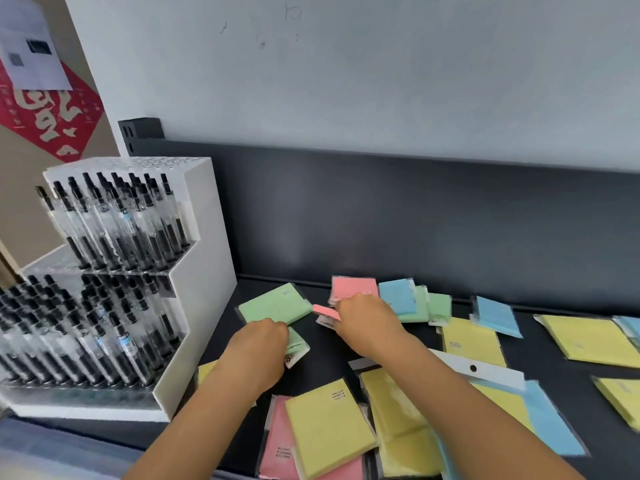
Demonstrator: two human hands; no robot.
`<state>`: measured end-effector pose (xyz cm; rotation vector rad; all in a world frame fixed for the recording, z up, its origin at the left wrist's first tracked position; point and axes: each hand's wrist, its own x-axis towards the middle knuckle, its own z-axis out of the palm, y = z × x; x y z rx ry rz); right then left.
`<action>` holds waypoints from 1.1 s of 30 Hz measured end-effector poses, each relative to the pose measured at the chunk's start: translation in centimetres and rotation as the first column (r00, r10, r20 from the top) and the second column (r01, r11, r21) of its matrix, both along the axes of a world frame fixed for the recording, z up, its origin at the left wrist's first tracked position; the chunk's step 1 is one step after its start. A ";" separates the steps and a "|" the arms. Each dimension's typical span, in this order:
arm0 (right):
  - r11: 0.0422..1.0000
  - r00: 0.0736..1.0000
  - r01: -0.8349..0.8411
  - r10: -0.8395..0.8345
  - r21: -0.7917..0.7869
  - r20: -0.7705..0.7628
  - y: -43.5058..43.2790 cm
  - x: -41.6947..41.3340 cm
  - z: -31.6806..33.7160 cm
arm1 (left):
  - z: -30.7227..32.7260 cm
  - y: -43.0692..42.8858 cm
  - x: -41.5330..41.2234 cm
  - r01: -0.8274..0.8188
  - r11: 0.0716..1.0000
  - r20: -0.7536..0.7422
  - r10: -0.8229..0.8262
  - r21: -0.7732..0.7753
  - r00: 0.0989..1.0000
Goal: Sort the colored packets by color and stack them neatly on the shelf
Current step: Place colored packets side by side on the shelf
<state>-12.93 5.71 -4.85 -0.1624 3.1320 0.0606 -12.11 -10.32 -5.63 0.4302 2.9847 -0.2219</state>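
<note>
Colored packets lie scattered on a dark shelf. My left hand grips a green packet that lies beside the pen display, over a second green packet. My right hand pinches a pink packet by its edge, just in front of a pink stack at the shelf's back. Right of that lie blue and green packets. Yellow, pink and blue packets overlap near the front edge.
A white tiered display full of black pens stands at the shelf's left end. More yellow packets and a blue one lie to the right. The shelf's dark back panel rises behind, with a pale wall above.
</note>
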 end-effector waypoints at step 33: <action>0.760 0.691 0.164 -0.544 -0.629 -0.476 27.7 30.1 0.9 | 2.4 29.5 18.6 0.629 0.562 -0.424 -0.465 0.536 0.777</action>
